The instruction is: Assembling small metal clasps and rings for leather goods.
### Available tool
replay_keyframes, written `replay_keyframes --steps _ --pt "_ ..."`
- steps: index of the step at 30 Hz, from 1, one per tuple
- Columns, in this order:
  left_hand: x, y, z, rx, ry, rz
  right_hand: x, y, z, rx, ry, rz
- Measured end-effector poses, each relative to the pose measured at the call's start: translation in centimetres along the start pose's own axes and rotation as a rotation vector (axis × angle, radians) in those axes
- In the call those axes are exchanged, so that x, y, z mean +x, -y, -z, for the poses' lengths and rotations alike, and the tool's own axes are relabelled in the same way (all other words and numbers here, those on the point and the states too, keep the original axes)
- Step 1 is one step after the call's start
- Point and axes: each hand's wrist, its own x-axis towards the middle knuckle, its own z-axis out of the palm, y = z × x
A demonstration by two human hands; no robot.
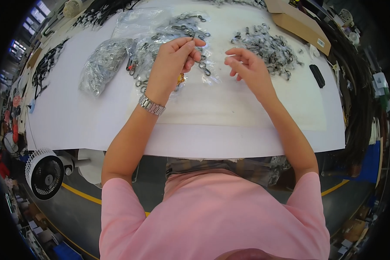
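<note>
My left hand (173,60) is raised over the white table (229,117), its thumb and fingertips pinched on a small dark metal part (193,36). A metal watch sits on that wrist. Under this hand lie clear plastic bags (177,30) of small metal clasps. My right hand (247,67) hovers beside it with fingers loosely curled and apart, pinching something small and pale that is too tiny to name. Just beyond the right hand lies a loose pile of metal clasps (268,45).
A filled clear bag of metal parts (102,65) lies at the left. A cardboard box (299,21) stands at the far right, with a small black device (317,76) near it. Black cords (45,65) lie at the table's left edge. A white fan (44,173) stands on the floor.
</note>
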Motion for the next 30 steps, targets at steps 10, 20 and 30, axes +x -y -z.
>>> replay_keyframes --steps 10,20,30 --pt "0.1 1.0 -0.1 0.196 -0.051 -0.056 1.2 -1.9 -4.5 -1.463 0.167 0.683" --pt "1.2 5.6 -0.1 0.671 -0.127 -0.616 2.7 -0.8 0.0 -0.394 0.444 0.106" --pt "-0.4 2.2 -0.6 0.335 0.185 -0.099 0.1 0.7 -0.3 0.067 0.493 -0.236"
